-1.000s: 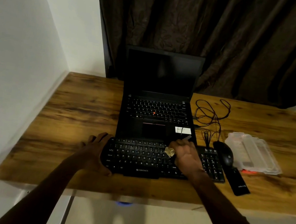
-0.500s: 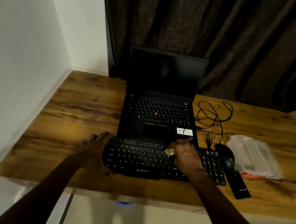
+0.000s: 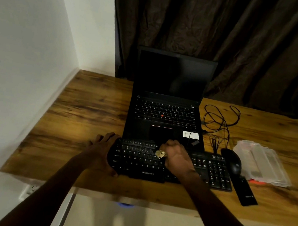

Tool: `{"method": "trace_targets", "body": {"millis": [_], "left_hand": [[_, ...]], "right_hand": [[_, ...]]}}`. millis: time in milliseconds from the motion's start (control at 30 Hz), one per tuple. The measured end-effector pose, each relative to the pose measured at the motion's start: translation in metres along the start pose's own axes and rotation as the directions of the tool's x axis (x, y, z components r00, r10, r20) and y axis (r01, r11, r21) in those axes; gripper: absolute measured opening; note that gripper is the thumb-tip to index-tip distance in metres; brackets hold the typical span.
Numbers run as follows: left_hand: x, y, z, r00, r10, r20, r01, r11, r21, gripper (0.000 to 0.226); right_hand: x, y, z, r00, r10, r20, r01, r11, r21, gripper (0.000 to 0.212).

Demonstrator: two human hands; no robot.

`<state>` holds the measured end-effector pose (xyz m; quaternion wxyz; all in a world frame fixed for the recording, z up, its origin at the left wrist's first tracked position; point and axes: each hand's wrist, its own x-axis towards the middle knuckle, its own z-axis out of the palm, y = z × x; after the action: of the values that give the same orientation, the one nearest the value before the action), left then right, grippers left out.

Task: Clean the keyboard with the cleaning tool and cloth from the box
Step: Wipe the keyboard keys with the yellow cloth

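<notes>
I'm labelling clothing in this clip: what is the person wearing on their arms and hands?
Nothing shows. The left hand and right hand are ungloved, and the left forearm and right forearm are bare to the frame's edge, with no sleeve, watch or bracelet in view. The light is too dim to rule out a ring.

The keyboard [image 3: 138, 160], near the table's [image 3: 87, 114] front edge, reads "ZEBRONICS" on its near rim, with white key letters above. White print on the black slim object [image 3: 246, 192] is illegible.
</notes>
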<state>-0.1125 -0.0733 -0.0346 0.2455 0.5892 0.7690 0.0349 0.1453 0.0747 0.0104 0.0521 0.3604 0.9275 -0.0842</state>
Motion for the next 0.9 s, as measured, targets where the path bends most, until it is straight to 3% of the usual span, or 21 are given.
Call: {"method": "trace_targets", "body": {"millis": [267, 533, 700, 900], "left_hand": [[-0.001, 0.002, -0.001, 1.0, 0.002, 0.006, -0.002, 1.0, 0.015, 0.142], [0.0, 0.002, -0.001, 1.0, -0.005, 0.011, 0.005, 1.0, 0.018, 0.143], [0.001, -0.001, 0.0, 1.0, -0.001, 0.002, 0.001, 1.0, 0.001, 0.148], [0.001, 0.0, -0.001, 1.0, -0.009, 0.014, 0.009, 1.0, 0.005, 0.149]], "right_hand": [[-0.001, 0.002, -0.002, 0.995, 0.095, 0.021, -0.094, 0.995, -0.025, 0.047], [0.017, -0.031, -0.004, 0.999, -0.052, -0.01, 0.052, 0.999, 0.0, 0.045], [0.013, -0.013, -0.006, 1.0, -0.004, 0.018, 0.004, 1.0, -0.024, 0.045], [0.021, -0.04, -0.003, 0.997, -0.076, -0.016, 0.077, 0.997, 0.013, 0.043]]}}
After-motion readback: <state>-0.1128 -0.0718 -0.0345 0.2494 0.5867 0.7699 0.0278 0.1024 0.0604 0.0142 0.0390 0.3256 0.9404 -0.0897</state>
